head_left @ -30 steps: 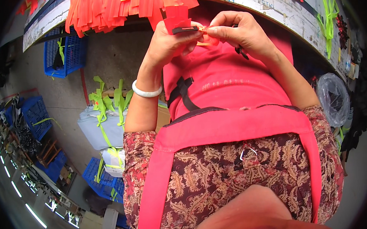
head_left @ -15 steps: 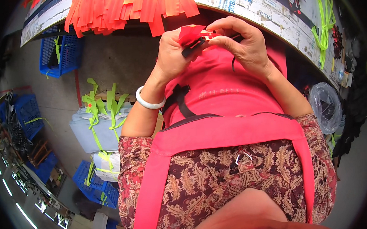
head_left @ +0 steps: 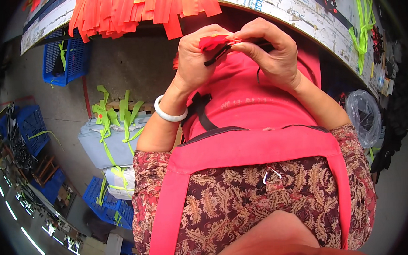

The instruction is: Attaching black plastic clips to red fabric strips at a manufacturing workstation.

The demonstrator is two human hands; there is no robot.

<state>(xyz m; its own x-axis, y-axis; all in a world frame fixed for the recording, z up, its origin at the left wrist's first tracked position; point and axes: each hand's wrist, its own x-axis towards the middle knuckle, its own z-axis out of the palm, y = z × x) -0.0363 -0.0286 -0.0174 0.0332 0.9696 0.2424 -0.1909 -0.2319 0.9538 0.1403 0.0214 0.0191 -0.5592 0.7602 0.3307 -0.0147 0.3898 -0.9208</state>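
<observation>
I hold a small red piece of fabric (head_left: pixel 210 43) and a black strip (head_left: pixel 217 55) between my two hands, in front of my red apron (head_left: pixel 256 147) and just short of the edge of the table (head_left: pixel 283 11). The red piece lies nearly crosswise, its long axis running from my left fingers toward my right fingertips. The black strip slants beneath it: its free lower end points left and back toward my body, and its upper end points right and away from me, to where my fingertips meet.

My left hand (head_left: pixel 191 56) is curled closed around the red piece. My right hand (head_left: pixel 274 50) pinches the far end between thumb and forefinger; exactly what sits in that pinch is too small to tell. More black material shows behind my right thumb, and a thin dark end hangs below it, pointing down toward my lap.

A white bangle (head_left: pixel 165 114) circles my left wrist. Ahead and to the left, a row of orange strips (head_left: pixel 141 12) hangs over the table edge, their loose ends pointing toward me. Bright green strips (head_left: pixel 362 33) lie on the table to my right.
</observation>
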